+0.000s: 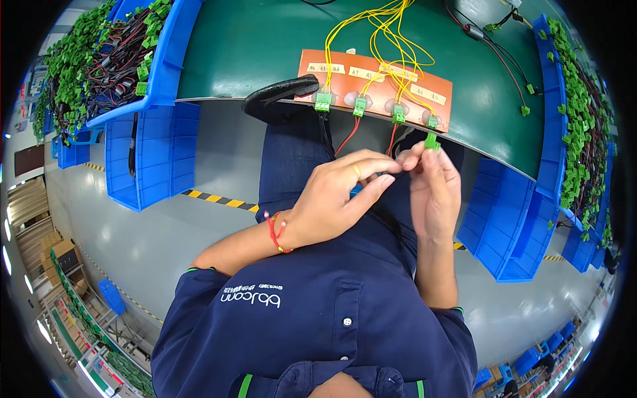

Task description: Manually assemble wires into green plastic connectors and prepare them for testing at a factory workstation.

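Note:
My right hand pinches a small green terminal connector between thumb and fingers, just below the table edge. Close beside it, my left hand is closed, its fingertips meeting near the right hand's; what they hold is hidden. Just beyond, an orange-brown board lies at the table's near edge. Several green connectors sit along its front, one of them a green connector at its left end. Yellow wires run from them across the table. A red wire hangs below the board.
The green tabletop spans the front. Blue bins heaped with green connectors and dark cables stand on both sides, a left bin and a right bin. A black padded piece juts at the table edge. Lower blue bins stand below.

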